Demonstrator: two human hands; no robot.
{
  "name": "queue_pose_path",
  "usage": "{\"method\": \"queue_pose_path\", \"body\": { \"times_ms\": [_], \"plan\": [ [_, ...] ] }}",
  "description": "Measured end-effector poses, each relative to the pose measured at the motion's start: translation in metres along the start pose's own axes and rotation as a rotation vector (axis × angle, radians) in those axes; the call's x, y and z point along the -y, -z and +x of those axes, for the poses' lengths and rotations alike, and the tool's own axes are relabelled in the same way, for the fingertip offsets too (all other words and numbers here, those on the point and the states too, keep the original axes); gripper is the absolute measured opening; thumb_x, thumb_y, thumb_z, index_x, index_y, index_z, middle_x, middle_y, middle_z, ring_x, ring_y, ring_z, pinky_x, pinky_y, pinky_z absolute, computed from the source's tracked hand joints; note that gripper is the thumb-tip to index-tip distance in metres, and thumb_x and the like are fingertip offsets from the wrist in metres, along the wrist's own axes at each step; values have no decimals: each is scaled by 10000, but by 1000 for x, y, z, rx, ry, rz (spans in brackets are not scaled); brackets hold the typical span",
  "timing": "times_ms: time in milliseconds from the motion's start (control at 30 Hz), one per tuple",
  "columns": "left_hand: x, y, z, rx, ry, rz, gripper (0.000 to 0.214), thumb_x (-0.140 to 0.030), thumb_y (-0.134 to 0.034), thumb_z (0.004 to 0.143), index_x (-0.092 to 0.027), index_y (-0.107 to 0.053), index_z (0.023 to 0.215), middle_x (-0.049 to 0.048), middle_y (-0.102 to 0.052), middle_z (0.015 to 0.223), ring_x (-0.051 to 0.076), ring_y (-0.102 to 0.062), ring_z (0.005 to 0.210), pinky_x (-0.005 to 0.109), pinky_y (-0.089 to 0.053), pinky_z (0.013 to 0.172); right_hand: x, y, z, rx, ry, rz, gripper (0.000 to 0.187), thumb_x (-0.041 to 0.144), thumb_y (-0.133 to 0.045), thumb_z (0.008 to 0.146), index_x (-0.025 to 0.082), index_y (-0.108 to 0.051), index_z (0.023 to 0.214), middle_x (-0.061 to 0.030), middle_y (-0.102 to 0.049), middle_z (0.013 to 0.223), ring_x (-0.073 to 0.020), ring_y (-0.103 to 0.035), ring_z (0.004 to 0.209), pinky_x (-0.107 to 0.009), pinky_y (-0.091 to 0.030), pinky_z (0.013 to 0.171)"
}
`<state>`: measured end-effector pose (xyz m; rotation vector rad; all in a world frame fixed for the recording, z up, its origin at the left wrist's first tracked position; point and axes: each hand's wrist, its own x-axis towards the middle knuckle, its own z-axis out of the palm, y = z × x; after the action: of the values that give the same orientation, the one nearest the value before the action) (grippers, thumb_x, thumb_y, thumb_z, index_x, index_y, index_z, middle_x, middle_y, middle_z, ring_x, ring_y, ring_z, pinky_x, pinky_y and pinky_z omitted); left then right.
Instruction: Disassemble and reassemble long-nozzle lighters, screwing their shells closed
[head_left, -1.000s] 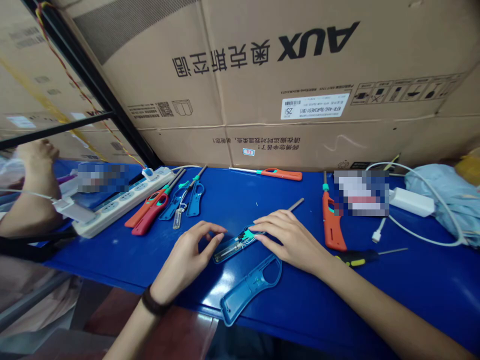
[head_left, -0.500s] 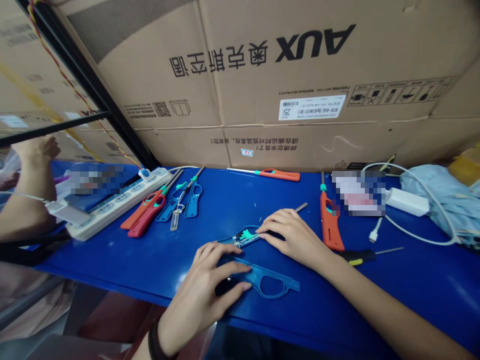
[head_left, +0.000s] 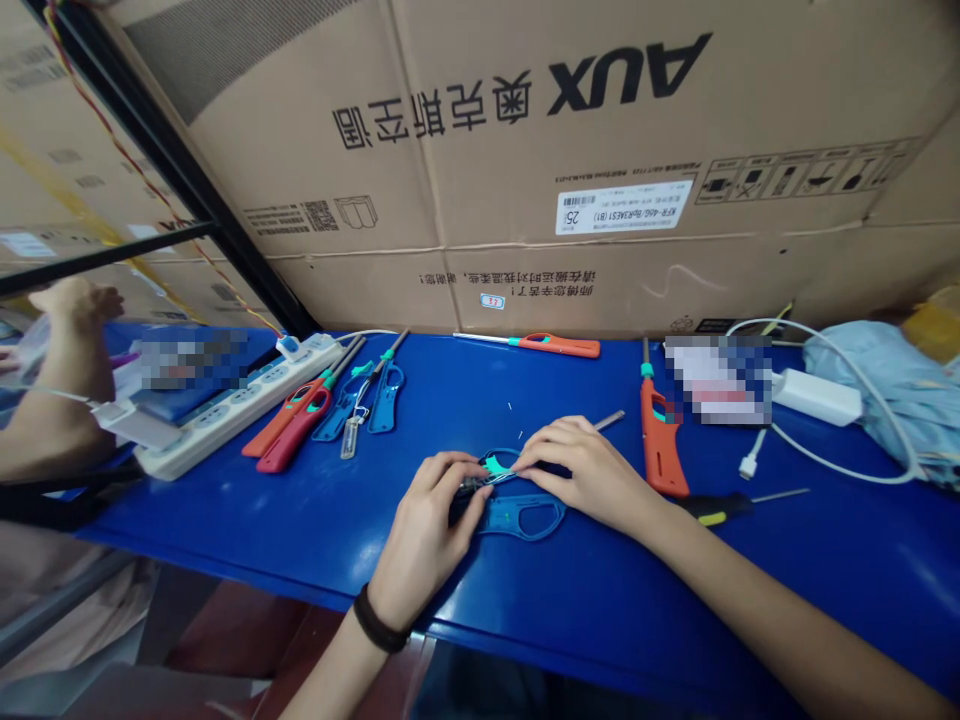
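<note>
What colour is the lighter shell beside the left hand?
The lighter shell is blue, clearest in the head view.

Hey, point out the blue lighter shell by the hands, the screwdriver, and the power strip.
Blue lighter shell (head_left: 489,519): head view, on the body beside its finger loop.
Screwdriver (head_left: 709,508): head view, on its black and yellow handle.
Power strip (head_left: 225,418): head view, on its white body among the sockets.

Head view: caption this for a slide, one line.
Left hand and right hand hold lighter insides beside a blue lighter shell on a blue table.
</note>
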<state>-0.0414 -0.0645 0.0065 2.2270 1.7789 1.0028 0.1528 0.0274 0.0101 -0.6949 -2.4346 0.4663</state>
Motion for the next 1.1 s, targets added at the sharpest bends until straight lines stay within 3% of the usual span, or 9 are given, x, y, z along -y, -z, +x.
{"method": "queue_pose_path", "body": {
  "times_ms": [567,867,1100],
  "plan": [
    [3,-1,-2,15,-64,33,162,-224,-508,908,-206,-655,975,72,-586,1049,205,-577,966,352,-492,845,1,0,-1,14,36,-20,58,211,-610,861,220,-665,876,3,-670,910,-142,-574,910,-312,-345,866],
    [5,1,-2,43,-44,-19,146,-222,-511,909,-209,-644,969,71,-576,1049,201,-567,967,352,-481,840,4,0,0,-40,-143,26,30,247,-656,817,227,-647,798,7,-646,869,-159,-546,867,-355,-340,887],
    [5,1,-1,36,-40,-41,146,-212,-511,907,-206,-644,967,73,-581,1040,200,-575,969,346,-485,845,3,-4,0,-6,-254,172,36,237,-635,814,254,-646,843,10,-650,942,-171,-545,927,-386,-336,922]
  ]
}}
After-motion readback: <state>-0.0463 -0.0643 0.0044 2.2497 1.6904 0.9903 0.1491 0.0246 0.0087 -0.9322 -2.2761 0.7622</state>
